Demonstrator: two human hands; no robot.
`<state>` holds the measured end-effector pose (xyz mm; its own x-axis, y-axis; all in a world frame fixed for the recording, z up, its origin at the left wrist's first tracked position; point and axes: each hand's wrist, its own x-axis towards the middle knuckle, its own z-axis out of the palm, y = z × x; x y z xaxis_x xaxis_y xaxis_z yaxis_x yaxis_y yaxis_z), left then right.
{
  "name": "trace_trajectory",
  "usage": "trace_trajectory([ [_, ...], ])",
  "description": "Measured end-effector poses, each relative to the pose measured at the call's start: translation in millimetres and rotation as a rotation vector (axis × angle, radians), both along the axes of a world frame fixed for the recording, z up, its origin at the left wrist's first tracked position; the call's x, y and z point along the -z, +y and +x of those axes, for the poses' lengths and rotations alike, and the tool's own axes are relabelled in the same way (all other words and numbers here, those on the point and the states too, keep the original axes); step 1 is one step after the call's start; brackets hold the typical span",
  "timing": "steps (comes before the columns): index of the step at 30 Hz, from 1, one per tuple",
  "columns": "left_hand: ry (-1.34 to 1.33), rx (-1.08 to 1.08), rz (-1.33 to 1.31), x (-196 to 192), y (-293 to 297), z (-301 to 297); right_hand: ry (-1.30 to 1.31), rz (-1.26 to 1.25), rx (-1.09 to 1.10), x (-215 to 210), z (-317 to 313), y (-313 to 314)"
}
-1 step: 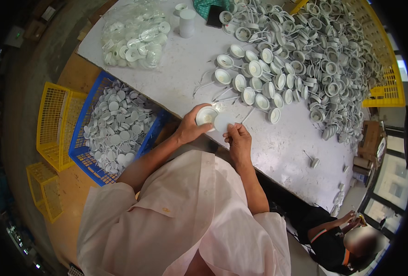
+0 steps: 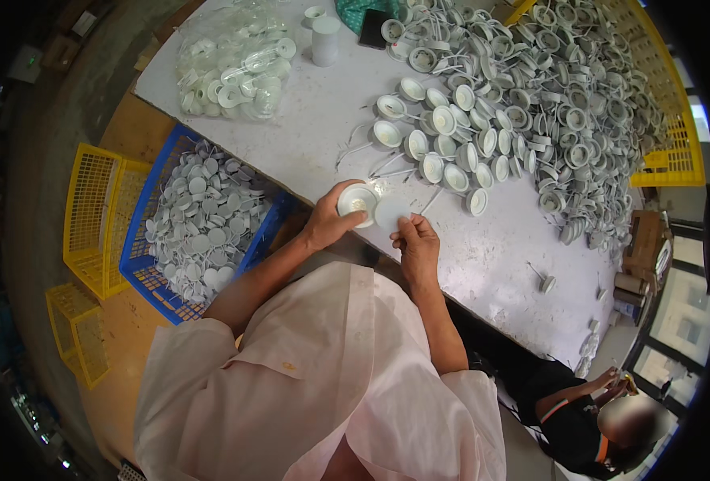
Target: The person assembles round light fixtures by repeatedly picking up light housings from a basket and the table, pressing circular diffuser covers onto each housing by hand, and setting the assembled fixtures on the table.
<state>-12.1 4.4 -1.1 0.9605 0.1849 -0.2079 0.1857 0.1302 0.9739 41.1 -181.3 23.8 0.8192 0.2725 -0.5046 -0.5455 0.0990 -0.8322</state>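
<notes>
My left hand [image 2: 330, 221] is closed round a white round lamp housing [image 2: 357, 199], its open side facing up and my thumb lying over the rim. Pinched between the thumb and fingers of my right hand [image 2: 418, 245] is a thin, pale translucent disc [image 2: 388, 214]. The disc is held flat right beside the housing, close to its right rim; whether they touch I cannot tell. Both hands are over the near edge of the white table [image 2: 315, 148]. Just beyond them stands a cluster of similar open housings [image 2: 431, 167] with white wires.
A large heap of housings [image 2: 579, 112] covers the table's right side. A clear plastic bag [image 2: 235, 68] of white parts and a white cylinder [image 2: 324, 44] lie at the back left. Left of me, a blue crate [image 2: 143, 276] holds disc-faced pieces beside yellow crates [image 2: 90, 216]. Another person [image 2: 575, 417] sits lower right.
My left hand and the housing have shifted very slightly left. The disc in my right hand has moved a touch to the right.
</notes>
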Motion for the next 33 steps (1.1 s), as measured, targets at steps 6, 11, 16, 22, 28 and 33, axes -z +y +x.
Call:
trace_trajectory([
  [6,-0.017,-0.149,-0.107,19,8,-2,-0.351,-0.104,0.133,-15,2,-3],
  [11,0.008,-0.1,-0.136,16,7,-2,-1.47,-0.549,0.04,-36,11,-9],
  [16,-0.011,-0.153,-0.179,15,3,-1,-1.741,-0.545,-0.067,-59,10,-14],
  [22,0.013,-0.033,-0.259,4,6,1,-1.789,-0.592,-0.036,-44,19,-9],
  [28,-0.037,-0.007,-0.694,-2,-1,9,-1.714,-0.673,-0.213,-7,11,-1],
  [33,-0.019,0.006,-0.714,2,-1,11,-1.688,-0.652,-0.318,0,8,9],
])
